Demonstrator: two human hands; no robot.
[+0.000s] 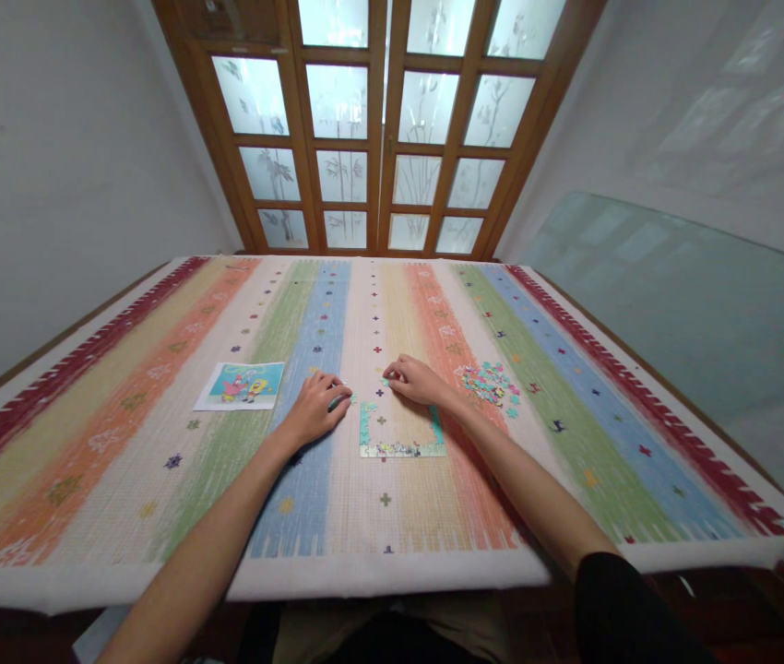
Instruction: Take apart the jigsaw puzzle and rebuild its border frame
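My right hand point(414, 380) is pinched on a small teal jigsaw puzzle piece point(386, 381), just above the partly built puzzle frame. Curled at the left of that frame, my left hand point(319, 404) has teal showing between its fingers, apparently puzzle pieces; how many is hidden. A light puzzle piece point(354, 399) shows by its fingertips. The jigsaw frame point(402, 451) lies flat, with a multicoloured bottom row and teal sides. Tablecloth shows through its middle. To the right lies a loose heap of puzzle pieces point(487, 383), mostly teal with pink and yellow.
A printed cartoon picture point(240, 386) lies flat left of my left hand. The striped tablecloth point(219, 461) covers the large table. Behind the table stand wooden doors with frosted panes point(342, 175). A glass panel point(675, 277) leans along the right wall.
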